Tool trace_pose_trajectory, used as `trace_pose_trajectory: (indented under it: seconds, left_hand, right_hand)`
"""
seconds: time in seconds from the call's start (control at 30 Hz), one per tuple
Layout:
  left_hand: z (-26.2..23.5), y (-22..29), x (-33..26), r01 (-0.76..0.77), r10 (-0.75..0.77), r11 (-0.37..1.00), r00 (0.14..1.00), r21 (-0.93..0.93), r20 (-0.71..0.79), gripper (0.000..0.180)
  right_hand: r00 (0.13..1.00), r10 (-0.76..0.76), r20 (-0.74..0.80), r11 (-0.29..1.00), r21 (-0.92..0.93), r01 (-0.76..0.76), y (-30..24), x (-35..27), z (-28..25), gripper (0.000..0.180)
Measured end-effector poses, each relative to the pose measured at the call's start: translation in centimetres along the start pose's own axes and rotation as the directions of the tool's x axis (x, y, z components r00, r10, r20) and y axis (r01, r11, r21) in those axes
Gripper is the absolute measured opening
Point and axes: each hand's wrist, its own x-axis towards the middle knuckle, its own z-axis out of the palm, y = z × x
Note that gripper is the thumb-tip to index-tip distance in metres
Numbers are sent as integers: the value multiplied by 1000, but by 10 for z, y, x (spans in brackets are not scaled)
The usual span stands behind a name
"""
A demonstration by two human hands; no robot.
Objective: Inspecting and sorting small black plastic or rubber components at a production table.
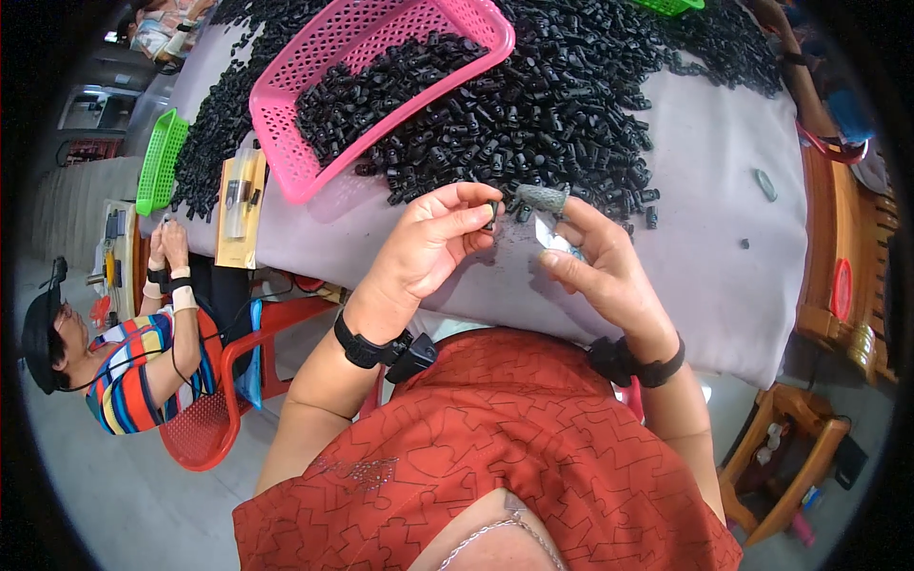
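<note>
My left hand (438, 233) pinches a small black plastic part (491, 215) between thumb and fingertips. Close beside it, my right hand (600, 252) grips a small shiny pointed blade (552, 235), its tip toward the left hand. A grey mesh finger cover (543, 198) sits on the right index finger. Both hands are above the near edge of the table. Just beyond them spreads a large heap of similar black plastic parts (533, 128). Part of the held piece is hidden by my fingers.
A tilted pink basket (286, 167) with black parts lies on the heap. Farther left are a green basket (162, 157) and a tan board (228, 249) carrying small items. Another person (152, 352) works at the left by a red chair (228, 400). Grey cloth (714, 247) covers the table.
</note>
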Motion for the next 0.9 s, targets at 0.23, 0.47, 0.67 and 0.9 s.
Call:
trace_pose_trajectory:
  seconds: [0.23, 0.47, 0.67, 0.9]
  left_hand:
    - [0, -3, -7, -11, 13, 975, 1000, -220, 9, 19]
    - [6, -4, -7, -56, 58, 980, 998, -190, 4, 29]
    - [7, -5, -4, -79, 82, 984, 996, -162, 17, 38]
    - [12, -8, -1, -41, 43, 976, 999, -212, 2, 46]
  right_hand:
    - [995, 51, 89, 998, 30, -54, 11, 14, 10, 48]
    - [994, 47, 97, 992, 110, -58, 15, 13, 12, 57]
    - [995, 58, 85, 990, 120, -68, 17, 13, 10, 55]
    - [993, 42, 110, 993, 108, -54, 22, 14, 8, 53]
